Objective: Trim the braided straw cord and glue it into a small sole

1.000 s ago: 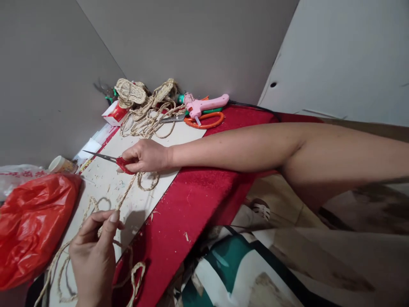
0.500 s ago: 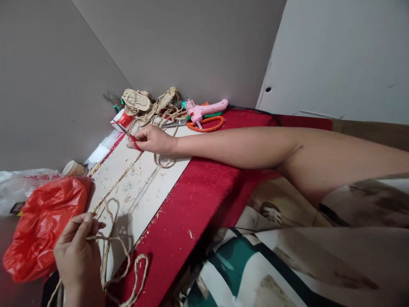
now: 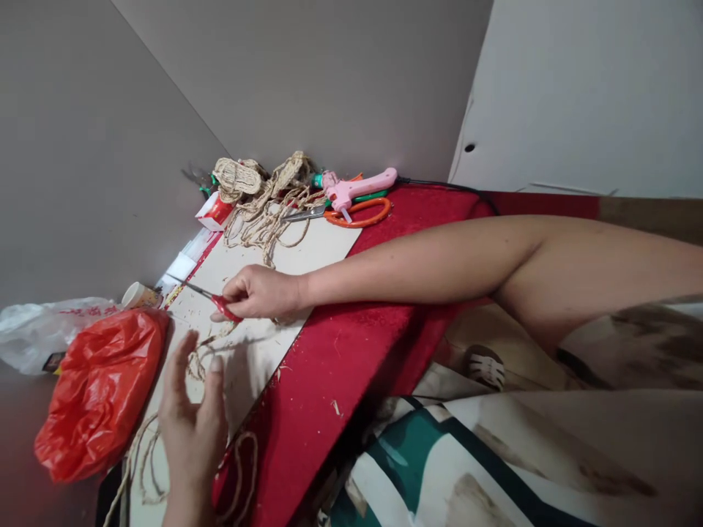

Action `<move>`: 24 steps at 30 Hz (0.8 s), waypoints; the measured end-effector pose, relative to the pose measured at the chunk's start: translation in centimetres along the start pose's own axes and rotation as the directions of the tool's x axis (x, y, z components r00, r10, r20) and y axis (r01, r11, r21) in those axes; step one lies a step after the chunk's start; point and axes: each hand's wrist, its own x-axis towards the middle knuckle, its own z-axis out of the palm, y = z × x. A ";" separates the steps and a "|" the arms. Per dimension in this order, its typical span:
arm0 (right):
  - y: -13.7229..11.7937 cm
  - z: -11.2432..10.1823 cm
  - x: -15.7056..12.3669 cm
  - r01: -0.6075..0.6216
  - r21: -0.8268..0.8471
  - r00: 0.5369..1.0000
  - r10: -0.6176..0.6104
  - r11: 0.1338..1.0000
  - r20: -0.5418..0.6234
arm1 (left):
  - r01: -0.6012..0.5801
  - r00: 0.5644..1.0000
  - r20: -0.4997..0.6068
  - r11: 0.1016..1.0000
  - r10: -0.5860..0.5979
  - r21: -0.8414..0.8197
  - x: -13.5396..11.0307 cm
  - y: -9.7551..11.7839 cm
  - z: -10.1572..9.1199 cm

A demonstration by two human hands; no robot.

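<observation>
My right hand (image 3: 263, 291) is closed around small red-handled scissors (image 3: 190, 284), whose dark blades point left. A strand of braided straw cord (image 3: 220, 337) runs below this hand; whether the fingers also grip it I cannot make out. Nearer to me, my left hand (image 3: 192, 417) is raised with thumb and fingers apart and nothing visible between them. Loops of the cord lie just beyond its fingertips, and more hang on either side of the wrist. The cord trails over a white board (image 3: 258, 373) littered with small straw scraps.
At the back lie a heap of cord (image 3: 274, 212), a pink glue gun (image 3: 362, 189) and orange-handled scissors (image 3: 356, 214). A red-and-white box (image 3: 216, 211), a paper cup (image 3: 140, 295) and a red plastic bag (image 3: 104, 388) line the left side. Red cloth (image 3: 329, 366) covers the table.
My left hand has let go of the cord, opened, and moved right and slightly up. My right hand has come down toward it with the scissors; the stretched cord is now slack.
</observation>
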 end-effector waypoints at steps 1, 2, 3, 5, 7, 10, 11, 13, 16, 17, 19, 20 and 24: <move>-0.1 0.4 -0.2 -0.003 0.017 0.999 0.002 1.000 0.032 | -0.025 0.998 0.050 1.000 0.025 0.006 -0.3 0.6 0.5; -0.2 0.7 -0.4 -0.002 0.032 0.998 0.000 0.999 0.057 | -0.033 0.994 0.105 0.999 0.033 -0.005 -0.5 1.0 0.9; -0.2 0.9 -0.5 0.002 0.042 0.997 -0.006 0.999 0.080 | -0.018 0.989 0.150 1.000 0.021 -0.023 -0.7 1.2 1.2; -0.1 1.1 -0.5 0.026 0.049 0.995 -0.031 0.998 0.093 | 0.061 0.982 0.185 0.996 -0.047 -0.070 -1.0 1.1 1.5; 0.2 0.8 -0.2 0.059 0.036 0.995 -0.062 0.998 0.080 | 0.145 0.982 0.139 0.984 -0.130 -0.105 -1.1 0.8 1.4; 0.6 -0.4 0.6 0.066 -0.019 0.998 -0.065 0.998 0.019 | 0.230 0.973 0.030 0.940 -0.230 -0.253 -1.2 0.9 0.6; 0.7 -1.0 0.9 0.057 -0.063 0.998 -0.058 0.996 -0.017 | 0.258 0.964 0.023 0.905 -0.266 -0.337 -1.2 1.0 0.3; 0.7 -2.0 1.4 0.039 -0.182 0.994 -0.056 0.982 -0.090 | 0.316 0.942 0.058 0.819 -0.330 -0.479 -1.2 1.3 0.0; 0.7 -3.2 1.8 0.037 -0.335 0.988 -0.085 0.941 -0.129 | 0.358 0.926 0.110 0.747 -0.361 -0.560 -1.0 1.5 -0.5; 0.8 -3.5 1.9 0.045 -0.358 0.987 -0.098 0.933 -0.130 | 0.355 0.926 0.107 0.740 -0.362 -0.572 -1.0 1.5 -0.6; 1.0 -4.2 2.1 0.059 -0.370 0.978 -0.128 0.927 -0.164 | 0.338 0.926 0.072 0.732 -0.370 -0.592 -0.8 1.4 -1.1; 1.2 -4.5 2.3 0.061 -0.367 0.971 -0.140 0.928 -0.194 | 0.329 0.925 0.048 0.733 -0.377 -0.595 -0.8 1.3 -1.3; 1.7 -5.7 3.0 0.061 -0.351 0.949 -0.164 0.934 -0.271 | 0.320 0.921 0.002 0.754 -0.389 -0.574 -0.6 0.9 -2.0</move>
